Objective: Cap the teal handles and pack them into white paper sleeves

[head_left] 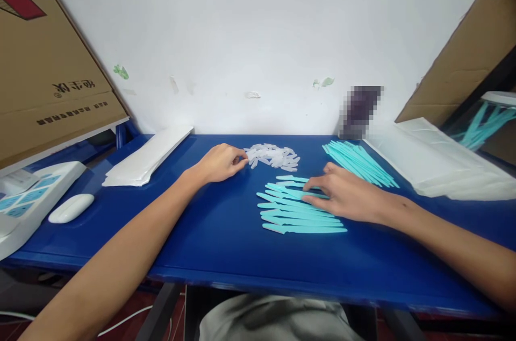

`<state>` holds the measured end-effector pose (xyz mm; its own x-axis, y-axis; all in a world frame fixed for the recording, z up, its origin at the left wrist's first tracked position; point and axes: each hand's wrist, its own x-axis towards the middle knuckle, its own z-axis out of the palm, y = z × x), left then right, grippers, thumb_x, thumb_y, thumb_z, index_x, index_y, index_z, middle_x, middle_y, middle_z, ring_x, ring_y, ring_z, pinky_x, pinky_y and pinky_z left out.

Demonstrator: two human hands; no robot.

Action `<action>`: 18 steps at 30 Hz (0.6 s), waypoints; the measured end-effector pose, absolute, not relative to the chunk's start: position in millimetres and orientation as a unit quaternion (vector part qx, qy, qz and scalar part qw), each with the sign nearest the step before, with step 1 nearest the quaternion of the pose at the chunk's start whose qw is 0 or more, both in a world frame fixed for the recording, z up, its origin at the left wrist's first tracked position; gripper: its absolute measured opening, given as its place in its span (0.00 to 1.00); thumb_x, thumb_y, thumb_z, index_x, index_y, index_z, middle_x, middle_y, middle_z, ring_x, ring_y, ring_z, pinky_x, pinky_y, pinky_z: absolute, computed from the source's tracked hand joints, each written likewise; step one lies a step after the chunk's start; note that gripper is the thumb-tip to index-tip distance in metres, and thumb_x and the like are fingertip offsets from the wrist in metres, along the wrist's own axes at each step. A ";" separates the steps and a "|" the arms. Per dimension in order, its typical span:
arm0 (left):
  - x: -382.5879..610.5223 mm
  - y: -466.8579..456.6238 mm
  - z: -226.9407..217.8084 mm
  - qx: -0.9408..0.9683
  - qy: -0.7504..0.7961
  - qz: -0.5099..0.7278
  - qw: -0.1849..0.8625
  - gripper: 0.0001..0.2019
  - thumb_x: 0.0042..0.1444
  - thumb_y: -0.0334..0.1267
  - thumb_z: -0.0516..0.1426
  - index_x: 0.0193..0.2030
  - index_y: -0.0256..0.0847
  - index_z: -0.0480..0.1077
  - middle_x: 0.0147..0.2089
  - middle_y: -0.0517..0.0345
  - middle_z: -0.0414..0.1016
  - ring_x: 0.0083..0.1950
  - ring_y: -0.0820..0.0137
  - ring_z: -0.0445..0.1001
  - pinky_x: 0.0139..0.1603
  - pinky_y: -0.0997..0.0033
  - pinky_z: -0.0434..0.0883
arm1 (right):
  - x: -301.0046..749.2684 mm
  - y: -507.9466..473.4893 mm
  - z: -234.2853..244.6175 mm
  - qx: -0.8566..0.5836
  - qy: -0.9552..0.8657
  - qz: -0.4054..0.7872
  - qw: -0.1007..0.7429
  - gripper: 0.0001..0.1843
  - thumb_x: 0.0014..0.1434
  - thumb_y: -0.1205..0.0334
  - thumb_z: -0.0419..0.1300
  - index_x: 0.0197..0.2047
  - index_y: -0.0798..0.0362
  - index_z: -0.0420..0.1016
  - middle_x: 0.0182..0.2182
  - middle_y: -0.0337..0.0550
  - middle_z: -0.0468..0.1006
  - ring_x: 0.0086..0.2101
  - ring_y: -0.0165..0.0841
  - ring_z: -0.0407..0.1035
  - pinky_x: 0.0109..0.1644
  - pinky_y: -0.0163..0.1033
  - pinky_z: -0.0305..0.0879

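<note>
My left hand [223, 162] is at the left edge of a pile of small clear plastic caps [274, 157]. Its thumb and forefinger are pinched together at the caps, and what sits between the fingertips is too small to make out. Over a fanned row of turquoise eyebrow razors [300, 221], my right hand [342, 193] reaches in from the right. Its thumb and forefinger are apart, with turquoise handles showing between and under them. The razors lie side by side, blade ends to the left. Part of the upper ones is hidden by this hand.
More turquoise razors [358, 162] are heaped behind my right hand. White plastic sleeves [149, 158] lie at the left, and clear bags [439, 163] at the right. A white mouse-like case [71, 208] rests near a white device [44, 190]. Cardboard [52, 61] flanks the blue table [226, 244].
</note>
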<state>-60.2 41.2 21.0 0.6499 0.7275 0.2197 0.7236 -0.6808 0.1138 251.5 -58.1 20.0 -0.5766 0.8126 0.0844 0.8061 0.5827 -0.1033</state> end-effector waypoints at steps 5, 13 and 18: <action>-56.8 36.7 21.8 0.915 0.387 0.116 0.014 0.17 0.66 0.45 0.50 0.42 0.40 0.80 0.27 0.56 0.77 0.26 0.69 0.70 0.31 0.70 0.57 | 251.1 -56.1 20.4 -0.444 -0.892 0.053 0.070 0.20 0.69 0.52 0.53 0.46 0.53 0.83 0.23 0.43 0.81 0.28 0.38 0.75 0.36 0.41 0.66; -57.9 38.3 20.4 0.914 0.390 0.111 0.015 0.16 0.67 0.43 0.51 0.43 0.40 0.79 0.31 0.56 0.78 0.30 0.68 0.72 0.33 0.70 0.59 | 254.9 -56.4 20.0 -0.404 -0.913 0.014 0.046 0.18 0.69 0.58 0.52 0.45 0.53 0.83 0.31 0.46 0.81 0.28 0.35 0.74 0.32 0.38 0.62; -57.5 38.2 16.0 0.926 0.359 0.115 -0.012 0.18 0.68 0.41 0.49 0.52 0.40 0.77 0.45 0.50 0.77 0.41 0.64 0.75 0.40 0.69 0.64 | 254.3 -56.0 16.2 -0.373 -0.925 -0.079 0.006 0.18 0.69 0.64 0.49 0.36 0.54 0.79 0.33 0.46 0.77 0.26 0.31 0.70 0.29 0.37 0.53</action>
<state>-57.5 38.2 16.0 0.7154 0.6628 0.2211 0.6684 -0.7414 0.0600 254.3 -56.0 16.2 -0.7220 0.6883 0.0701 0.6902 0.7095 0.1421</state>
